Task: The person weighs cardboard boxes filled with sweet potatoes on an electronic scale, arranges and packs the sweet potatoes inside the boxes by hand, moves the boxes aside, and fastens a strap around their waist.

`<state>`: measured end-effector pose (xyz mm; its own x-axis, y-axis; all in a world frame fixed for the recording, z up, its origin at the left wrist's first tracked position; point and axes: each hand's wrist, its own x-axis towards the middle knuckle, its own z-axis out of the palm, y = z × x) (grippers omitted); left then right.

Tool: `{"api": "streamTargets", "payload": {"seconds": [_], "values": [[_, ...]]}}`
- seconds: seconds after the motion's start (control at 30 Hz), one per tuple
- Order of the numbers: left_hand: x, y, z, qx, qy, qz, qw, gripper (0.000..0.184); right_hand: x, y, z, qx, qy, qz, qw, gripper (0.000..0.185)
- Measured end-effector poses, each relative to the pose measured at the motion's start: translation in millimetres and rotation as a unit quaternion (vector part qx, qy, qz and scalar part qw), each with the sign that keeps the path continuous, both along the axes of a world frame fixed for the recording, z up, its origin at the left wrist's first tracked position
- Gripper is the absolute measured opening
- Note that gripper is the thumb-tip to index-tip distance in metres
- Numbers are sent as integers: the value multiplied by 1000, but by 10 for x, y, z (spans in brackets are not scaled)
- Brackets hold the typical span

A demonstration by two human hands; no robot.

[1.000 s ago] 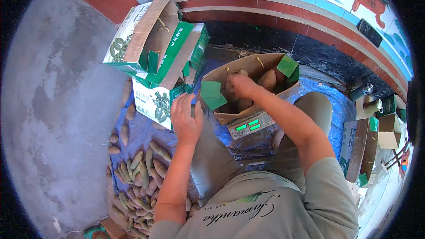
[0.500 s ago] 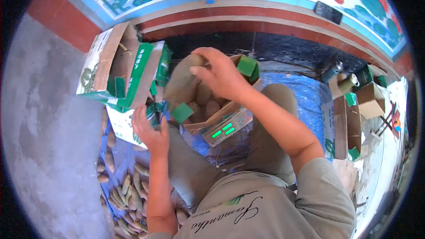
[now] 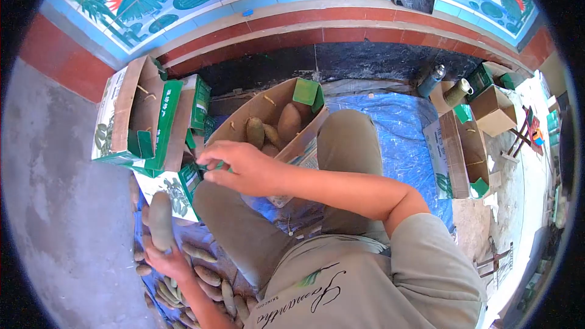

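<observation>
My left hand (image 3: 169,261), at the lower left, grips a long grey-green radish (image 3: 161,222) by its lower end and holds it upright above the pile. My right hand (image 3: 241,167) reaches across the front left corner of an open cardboard box (image 3: 241,128). Its fingers and thumb are apart, with nothing seen held between them, next to a green flap. Several radishes (image 3: 289,123) lie inside the box. Under the box is a scale (image 3: 280,200), mostly hidden by my right arm.
More radishes (image 3: 207,275) are piled on a blue sheet at the lower left. Green and white cartons (image 3: 152,116) are stacked on the left. Another open carton (image 3: 460,155) stands to the right, near a flask (image 3: 431,79). My knees flank the scale.
My right hand has moved left and down from above the box, without the large radish it held. My left hand has dropped toward the pile and now grips a radish.
</observation>
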<state>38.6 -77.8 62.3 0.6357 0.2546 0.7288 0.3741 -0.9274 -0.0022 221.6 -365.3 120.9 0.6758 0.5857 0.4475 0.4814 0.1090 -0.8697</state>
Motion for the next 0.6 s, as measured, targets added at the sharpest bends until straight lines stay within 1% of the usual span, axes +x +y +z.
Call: {"api": "streamTargets", "payload": {"seconds": [0.07,0.1,0.2,0.23,0.3,0.33,0.4,0.43,0.53,0.57,0.6], "values": [[-413,143,-235,-68,48,100,992,47,80,-90,-142,-22,-13,-36,999,25],[-752,302,-485,-75,79,132,985,48,122,-137,-221,-33,-20,-54,998,24],[-1382,506,-1030,-107,157,227,955,48,252,-305,-435,-53,46,-75,995,20],[-1562,520,-1219,-121,174,259,942,48,287,-362,-484,-51,50,-92,993,20],[-1738,509,-1540,-142,200,311,918,47,344,-485,-545,-50,57,-125,989,19],[-1779,489,-1655,-149,205,333,908,47,364,-563,-517,-82,45,-138,986,19],[-1798,538,-1831,-154,211,367,893,46,406,-721,-422,-145,21,-165,975,19],[-1816,568,-1902,-158,212,382,886,46,450,-770,-427,-121,72,-151,978,19],[-1984,628,-2060,-161,207,421,868,45,533,-893,-482,-85,75,-188,976,19],[-2073,664,-2054,-161,198,427,867,44,537,-931,-411,-92,92,-194,972,19],[-2118,710,-2026,-161,186,426,870,44,552,-962,-402,-96,74,-213,970,19]]}}
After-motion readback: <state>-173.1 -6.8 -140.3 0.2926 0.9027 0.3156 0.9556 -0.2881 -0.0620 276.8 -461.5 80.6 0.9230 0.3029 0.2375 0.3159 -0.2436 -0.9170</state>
